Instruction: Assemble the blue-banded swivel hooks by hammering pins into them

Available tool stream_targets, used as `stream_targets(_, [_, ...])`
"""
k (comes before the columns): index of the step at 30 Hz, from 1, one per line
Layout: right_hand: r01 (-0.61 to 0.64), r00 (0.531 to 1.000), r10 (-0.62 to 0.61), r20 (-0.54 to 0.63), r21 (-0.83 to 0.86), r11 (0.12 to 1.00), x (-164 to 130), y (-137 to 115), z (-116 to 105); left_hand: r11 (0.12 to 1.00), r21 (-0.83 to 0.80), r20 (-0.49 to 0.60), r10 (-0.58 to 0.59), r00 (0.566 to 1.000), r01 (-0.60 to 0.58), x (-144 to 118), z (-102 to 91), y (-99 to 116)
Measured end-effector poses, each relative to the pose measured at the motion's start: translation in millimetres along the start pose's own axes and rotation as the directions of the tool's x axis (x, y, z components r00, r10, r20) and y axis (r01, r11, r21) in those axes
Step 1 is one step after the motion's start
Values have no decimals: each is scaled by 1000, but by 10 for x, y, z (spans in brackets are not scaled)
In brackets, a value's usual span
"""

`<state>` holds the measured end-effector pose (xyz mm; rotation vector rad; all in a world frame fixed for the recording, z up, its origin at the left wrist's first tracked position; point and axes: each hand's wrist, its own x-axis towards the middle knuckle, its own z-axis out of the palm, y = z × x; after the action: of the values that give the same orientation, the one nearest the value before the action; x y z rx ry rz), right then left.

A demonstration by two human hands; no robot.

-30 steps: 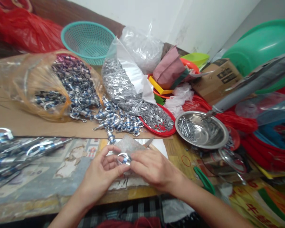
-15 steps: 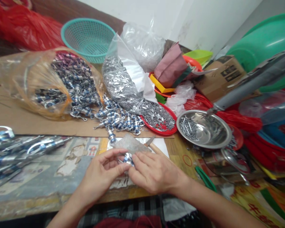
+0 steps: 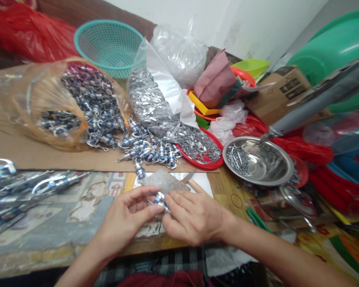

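Between the fingers of both hands is a small silver-and-blue metal fitting (image 3: 160, 199), held just above the table's front edge. My left hand (image 3: 128, 211) pinches its left side between thumb and fingers. My right hand (image 3: 191, 217) has its fingers closed over the right side, hiding that part. Right behind the hands lies a grey metal block (image 3: 164, 180) on white paper. A wooden-handled knife (image 3: 194, 183) rests beside it. Similar silver-and-blue fittings (image 3: 151, 149) are heaped on the cardboard behind, spilling from an orange-tinted plastic bag (image 3: 26, 99).
A red plate (image 3: 219, 161) holds small metal clips below a clear bag of them (image 3: 149, 97). To the right stands a steel bowl (image 3: 275, 167) with pins inside, under a grey pole (image 3: 311, 107). More fittings (image 3: 26, 195) lie at left; a turquoise basket (image 3: 107, 48) is behind.
The view has shifted very slightly. Both hands stay in nearly the same place around the fitting, which is tilted a little differently and shows a bit more.
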<state>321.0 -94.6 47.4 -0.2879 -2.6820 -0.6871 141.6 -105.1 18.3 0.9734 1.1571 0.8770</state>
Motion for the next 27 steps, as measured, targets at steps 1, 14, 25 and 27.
stream_targets(1, [12,1000,-12,12,-5,1000,13,1,-11,1000,31,-3,4,1000,-4,1,1,8])
stream_targets(14, [-862,505,846,168,66,502,-717,-135,18,981,195,45,18,999,-26,-21,26,60])
stream_targets(25, [-839,488,839,243,394,374,-513,-218,-329,987,-159,73,8,997,3,-30,66,-14])
stream_targets(27, [-770,569,809,147,441,461,-378,-228,-433,981,-195,74,12,997,2,-27,70,-25])
